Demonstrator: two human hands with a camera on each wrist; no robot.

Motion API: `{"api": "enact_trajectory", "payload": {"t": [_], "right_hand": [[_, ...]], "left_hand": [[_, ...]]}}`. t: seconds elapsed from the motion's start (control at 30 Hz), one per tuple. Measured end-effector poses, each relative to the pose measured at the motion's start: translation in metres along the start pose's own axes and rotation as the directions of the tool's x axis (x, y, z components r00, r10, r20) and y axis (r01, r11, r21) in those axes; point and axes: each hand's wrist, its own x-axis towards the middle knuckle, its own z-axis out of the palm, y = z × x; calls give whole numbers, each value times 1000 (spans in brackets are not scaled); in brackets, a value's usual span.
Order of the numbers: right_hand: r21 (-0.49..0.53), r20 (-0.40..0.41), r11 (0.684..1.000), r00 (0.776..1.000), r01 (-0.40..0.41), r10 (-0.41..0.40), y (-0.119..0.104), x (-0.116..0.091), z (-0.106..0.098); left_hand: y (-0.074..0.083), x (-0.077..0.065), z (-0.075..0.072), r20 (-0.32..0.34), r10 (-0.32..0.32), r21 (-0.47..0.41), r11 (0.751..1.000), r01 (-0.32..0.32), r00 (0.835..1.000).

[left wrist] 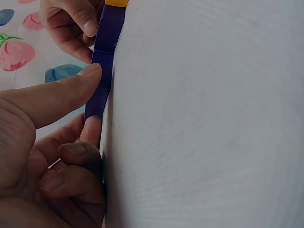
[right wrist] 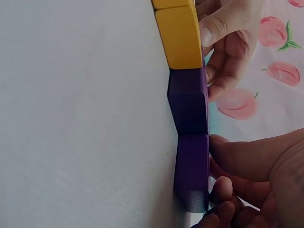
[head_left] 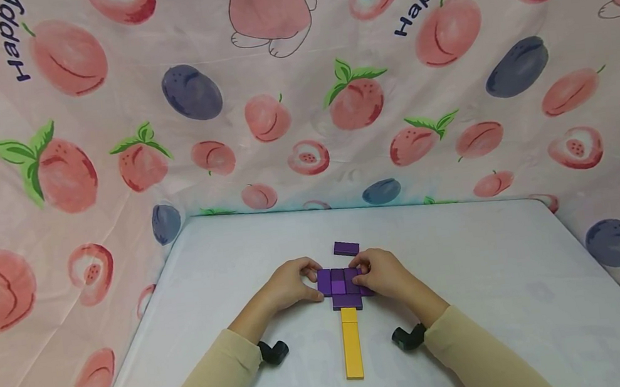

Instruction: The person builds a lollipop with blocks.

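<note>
Flat purple blocks [head_left: 339,287] lie together in a cluster at the middle of the white table. A vertical strip of yellow blocks [head_left: 352,350] runs from the cluster toward the person. My left hand [head_left: 290,284] holds the cluster's left purple block [head_left: 324,283], thumb at its near side and fingertips at its far side. Across from it, my right hand [head_left: 384,274] pinches a purple block on the right side [right wrist: 192,161], partly covering it in the head view. Beyond the cluster lies a separate purple block [head_left: 346,248].
A white-covered table [head_left: 464,253] bears the blocks. Behind and to the sides hangs a fruit-patterned cloth [head_left: 341,165]. Black angled devices [head_left: 274,352] sit at both wrists, beside the beige sleeves [head_left: 216,377].
</note>
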Motion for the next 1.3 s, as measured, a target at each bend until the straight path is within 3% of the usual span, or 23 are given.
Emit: {"api": "enact_trajectory", "payload": {"t": [1.3], "right_hand": [[62, -66, 998, 998, -1, 5, 2, 1, -4]], "left_hand": [[3, -2, 0, -11, -23, 17, 1000, 23, 1000]]}}
